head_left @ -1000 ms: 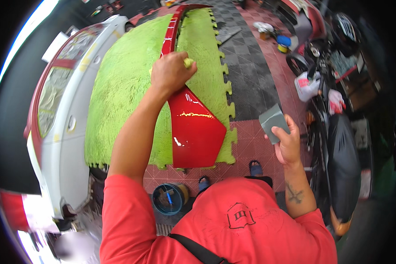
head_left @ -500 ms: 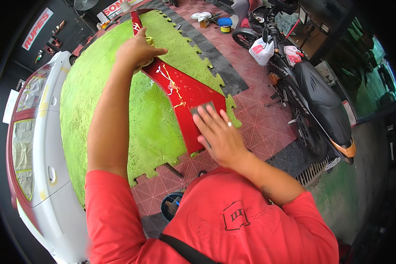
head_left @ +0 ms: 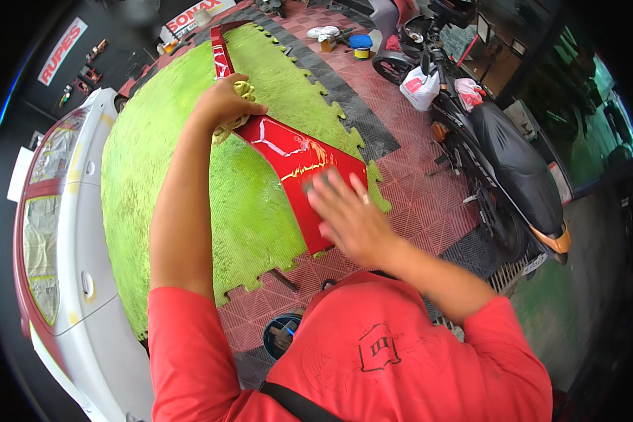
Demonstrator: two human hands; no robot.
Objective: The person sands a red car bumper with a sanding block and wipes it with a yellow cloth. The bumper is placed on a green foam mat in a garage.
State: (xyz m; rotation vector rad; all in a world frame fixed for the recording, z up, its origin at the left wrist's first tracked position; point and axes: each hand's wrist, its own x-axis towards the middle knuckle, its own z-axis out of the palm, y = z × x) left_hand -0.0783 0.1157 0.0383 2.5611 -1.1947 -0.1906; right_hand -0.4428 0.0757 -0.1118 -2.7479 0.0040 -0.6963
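Observation:
A long glossy red panel (head_left: 299, 209), shaped like a vehicle bumper or trim piece, lies across a green foam mat (head_left: 176, 169). My left hand (head_left: 221, 105) is closed round a yellowish cloth (head_left: 245, 90) at the panel's narrow part, thumb stretched out to the right. My right hand (head_left: 355, 221) lies over the panel's wide near end, slightly blurred. Its fingers press a small dark grey sheet (head_left: 309, 186), resembling sandpaper, mostly hidden beneath them. Light reflections streak the red surface beyond the fingertips.
To the left stands a white and red car (head_left: 95, 281) with masked windows. A black motorcycle (head_left: 506, 155) with a white bag (head_left: 420, 88) is parked at right. Below the mat's near edge sits a dark bucket (head_left: 281, 336). A blue-lidded tub (head_left: 361, 43) stands farther off.
My right hand stays on the panel's wide end, and the grey sheet now shows less under its fingers. My left hand sits slightly lower in view, still on the cloth. The view has shifted a little.

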